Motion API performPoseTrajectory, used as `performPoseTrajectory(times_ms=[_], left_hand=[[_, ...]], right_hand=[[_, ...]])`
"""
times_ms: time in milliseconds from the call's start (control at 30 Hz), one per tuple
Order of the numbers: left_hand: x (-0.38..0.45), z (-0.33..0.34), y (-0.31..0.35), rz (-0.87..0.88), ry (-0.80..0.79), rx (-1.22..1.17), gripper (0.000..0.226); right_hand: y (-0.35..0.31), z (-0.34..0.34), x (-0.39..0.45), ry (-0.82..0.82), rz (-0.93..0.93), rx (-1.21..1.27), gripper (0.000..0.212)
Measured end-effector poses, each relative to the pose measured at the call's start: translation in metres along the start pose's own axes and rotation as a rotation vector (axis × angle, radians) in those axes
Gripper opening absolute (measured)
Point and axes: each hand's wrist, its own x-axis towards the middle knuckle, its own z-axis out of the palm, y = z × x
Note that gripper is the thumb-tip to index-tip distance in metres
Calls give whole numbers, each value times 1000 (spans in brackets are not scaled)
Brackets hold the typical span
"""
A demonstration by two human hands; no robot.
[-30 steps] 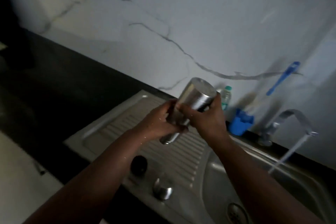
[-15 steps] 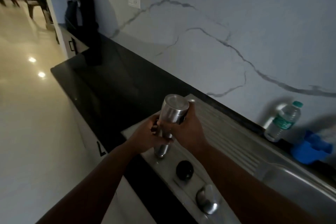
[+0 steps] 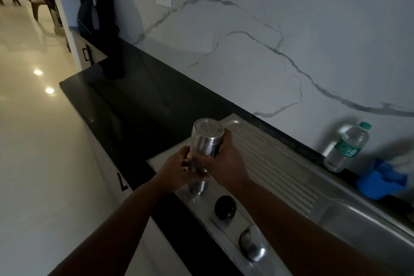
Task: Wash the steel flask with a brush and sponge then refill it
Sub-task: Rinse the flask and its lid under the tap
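Note:
The steel flask (image 3: 206, 141) is upside down, its flat base up and its narrow neck pointing at the left end of the steel draining board (image 3: 275, 163). My left hand (image 3: 177, 170) grips its lower part from the left. My right hand (image 3: 224, 163) wraps round its body from the right. I cannot tell whether the neck touches the board. A black cap (image 3: 225, 207) and a steel cap (image 3: 252, 245) lie on the board's front strip, just nearer me than the flask.
A plastic water bottle (image 3: 346, 148) and a blue holder (image 3: 378, 182) stand by the marble wall at the right. The sink basin (image 3: 369, 228) is at the right edge. A black worktop (image 3: 134, 105) stretches left, with dark bags (image 3: 98, 22) at its far end.
The view has swung left, away from the running tap. Both hands carried the inverted flask left and lowered it over the end of the draining board, bringing it upright.

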Motion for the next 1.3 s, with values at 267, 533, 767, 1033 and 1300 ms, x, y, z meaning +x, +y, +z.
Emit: performPoseTrajectory(times_ms=[267, 533, 767, 1033, 1300], left_hand=[[-25, -6, 72, 205, 318, -20, 106], [0, 108, 193, 967, 397, 197, 77], [2, 308, 166, 830, -109, 361, 91], [-4, 455, 155, 611, -519, 713, 103], [10, 495, 146, 463, -620, 841, 114]], right_hand=[[-20, -31, -7, -15, 65, 43, 100], [46, -153, -53, 315, 156, -14, 64], [193, -276, -178, 6, 618, -477, 35], [260, -383, -272, 201, 898, -588, 24], [275, -439, -198, 338, 808, -571, 49]])
